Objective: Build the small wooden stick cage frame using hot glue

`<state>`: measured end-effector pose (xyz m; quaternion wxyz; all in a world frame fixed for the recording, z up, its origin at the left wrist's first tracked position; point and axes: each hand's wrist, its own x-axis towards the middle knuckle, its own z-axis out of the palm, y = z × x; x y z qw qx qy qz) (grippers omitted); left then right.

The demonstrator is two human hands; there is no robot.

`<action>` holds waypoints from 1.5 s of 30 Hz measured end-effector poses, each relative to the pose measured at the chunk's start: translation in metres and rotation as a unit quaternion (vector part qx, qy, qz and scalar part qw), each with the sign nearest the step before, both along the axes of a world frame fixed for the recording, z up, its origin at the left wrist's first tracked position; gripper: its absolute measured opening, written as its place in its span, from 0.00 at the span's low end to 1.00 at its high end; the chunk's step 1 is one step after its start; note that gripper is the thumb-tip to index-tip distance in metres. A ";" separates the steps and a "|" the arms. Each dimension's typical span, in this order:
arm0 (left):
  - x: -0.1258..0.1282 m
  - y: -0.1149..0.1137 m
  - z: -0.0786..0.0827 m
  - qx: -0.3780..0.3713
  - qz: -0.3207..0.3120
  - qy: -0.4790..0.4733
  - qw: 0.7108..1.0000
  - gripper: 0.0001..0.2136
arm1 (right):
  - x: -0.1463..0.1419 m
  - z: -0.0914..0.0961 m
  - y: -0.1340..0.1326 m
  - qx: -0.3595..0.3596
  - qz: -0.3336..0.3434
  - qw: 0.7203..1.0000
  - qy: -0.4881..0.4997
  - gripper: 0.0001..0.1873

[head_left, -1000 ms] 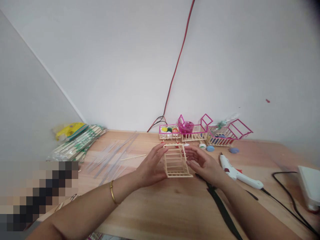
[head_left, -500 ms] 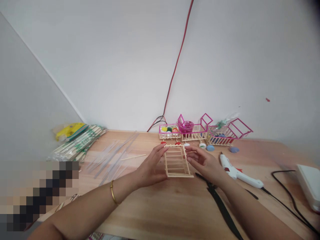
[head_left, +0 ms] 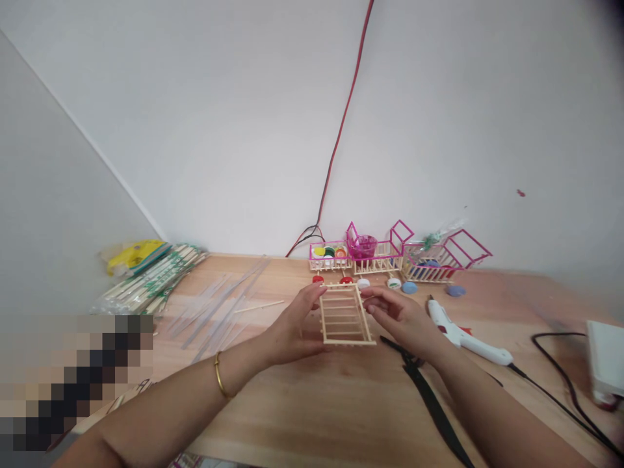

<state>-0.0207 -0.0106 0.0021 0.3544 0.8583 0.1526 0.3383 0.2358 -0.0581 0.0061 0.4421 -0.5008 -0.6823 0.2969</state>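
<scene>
A small rectangular frame of thin wooden sticks (head_left: 341,342), with several crossbars, is held up over the table between my two hands. My left hand (head_left: 292,325) grips its left side, the index finger at the top corner and the thumb near the lower corner. On the other side, my right hand (head_left: 397,318) has its fingers curled against the upper right edge. Behind the frame stand little stick carts with magenta rims: one holding bottle caps (head_left: 330,255), one carrying a magenta cup (head_left: 364,248), and one at the right (head_left: 429,263).
A white glue gun (head_left: 470,341) with its cord lies right of my right hand, near black scissors-like handles (head_left: 433,409). Clear glue sticks (head_left: 229,302) are spread at the left, beside bagged wooden sticks (head_left: 156,279). A white box (head_left: 604,357) sits at the right edge.
The stick frame has tilted slightly, its lower edge shifting a little up and left. Both hands keep nearly the same place and hold.
</scene>
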 end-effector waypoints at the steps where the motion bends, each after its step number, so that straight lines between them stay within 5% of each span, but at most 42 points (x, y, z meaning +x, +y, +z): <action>1: 0.000 0.000 0.000 -0.012 -0.003 -0.005 1.000 0.45 | 0.001 -0.001 0.000 0.002 -0.001 1.000 -0.002 0.14; 39: 0.000 0.007 -0.015 -0.136 0.003 0.010 0.991 0.48 | 0.003 0.003 -0.002 -0.019 -0.019 0.996 -0.080 0.14; 45: 0.000 0.007 -0.016 -0.100 0.007 0.025 0.995 0.46 | 0.000 0.008 -0.002 0.085 0.019 0.983 -0.164 0.12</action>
